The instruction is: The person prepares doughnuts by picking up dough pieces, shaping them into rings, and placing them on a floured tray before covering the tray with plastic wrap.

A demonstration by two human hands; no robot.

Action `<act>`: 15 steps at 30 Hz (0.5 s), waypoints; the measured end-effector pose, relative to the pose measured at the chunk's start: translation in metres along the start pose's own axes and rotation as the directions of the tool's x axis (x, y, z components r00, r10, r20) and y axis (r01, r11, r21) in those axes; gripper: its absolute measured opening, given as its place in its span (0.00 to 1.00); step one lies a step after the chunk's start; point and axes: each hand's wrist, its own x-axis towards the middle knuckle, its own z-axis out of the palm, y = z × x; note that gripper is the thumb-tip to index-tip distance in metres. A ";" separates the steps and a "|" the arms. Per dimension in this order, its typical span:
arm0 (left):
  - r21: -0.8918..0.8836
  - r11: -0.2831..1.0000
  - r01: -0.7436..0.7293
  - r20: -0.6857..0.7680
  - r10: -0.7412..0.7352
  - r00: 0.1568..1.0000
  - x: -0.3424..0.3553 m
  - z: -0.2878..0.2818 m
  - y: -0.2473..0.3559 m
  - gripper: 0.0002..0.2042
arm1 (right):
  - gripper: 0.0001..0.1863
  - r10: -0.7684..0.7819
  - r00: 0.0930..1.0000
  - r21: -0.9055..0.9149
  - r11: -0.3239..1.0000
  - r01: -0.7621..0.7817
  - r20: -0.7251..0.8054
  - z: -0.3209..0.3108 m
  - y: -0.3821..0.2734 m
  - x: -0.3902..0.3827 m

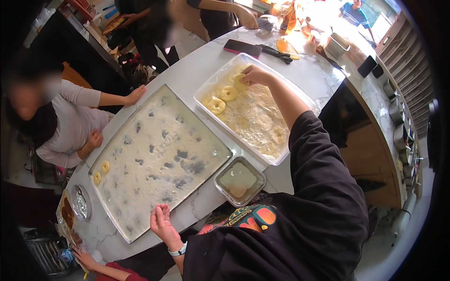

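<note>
My right hand (257, 76) reaches over the far end of a white plastic bin (219, 122) and pinches a pale yellow dough ring (240, 83) at its edge. Next to that ring, another dough ring (228, 93) and a third dough ring (216, 106) lie along the bin's left side, on a shiny, crumpled film-like surface. A large flour-dusted tray (159, 159) stands left of the bin. Near its left edge sit two smaller dough rings (105, 166). Held above the tray's near edge, my left hand (163, 224) is empty, its fingers loosely extended.
A square container (239, 180) with pale contents stands between tray and bin. A phone (242, 48) and black gloves (275, 54) lie beyond the bin. A foil dish (80, 203) rests at the left. One person (70, 112) leans on the marble counter; others stand around it.
</note>
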 end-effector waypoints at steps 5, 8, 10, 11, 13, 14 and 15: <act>0.006 1.000 0.019 -0.040 -0.018 0.999 -0.014 0.005 -0.006 0.10 | 0.20 -0.011 1.000 -0.321 0.947 0.006 -0.014 0.003 -0.002 0.017; -0.012 0.999 0.034 -0.073 -0.035 0.997 -0.016 0.001 -0.008 0.10 | 0.19 -0.145 0.987 -0.596 0.799 0.079 -0.064 0.000 -0.009 0.019; -0.011 1.000 0.008 -0.056 -0.009 0.998 -0.013 -0.005 -0.007 0.10 | 0.17 -0.287 0.951 -0.740 0.664 0.113 -0.113 -0.001 -0.020 0.023; -0.019 1.000 0.009 -0.075 -0.010 0.997 -0.012 -0.010 -0.006 0.10 | 0.16 -0.370 0.925 -0.769 0.615 0.175 -0.086 0.003 -0.036 0.023; 0.017 1.000 -0.021 -0.132 0.024 0.991 -0.007 -0.025 -0.001 0.10 | 0.15 -0.455 0.890 -0.771 0.564 0.296 0.009 0.023 -0.079 0.018; 0.033 0.999 -0.019 -0.167 0.024 0.986 0.001 -0.033 0.002 0.09 | 0.15 -0.465 0.885 -0.725 0.601 0.338 0.027 0.038 -0.105 0.008; 0.048 0.997 -0.055 -0.178 0.063 0.982 0.011 -0.044 0.007 0.09 | 0.15 -0.479 0.876 -0.671 0.631 0.390 0.058 0.059 -0.134 -0.002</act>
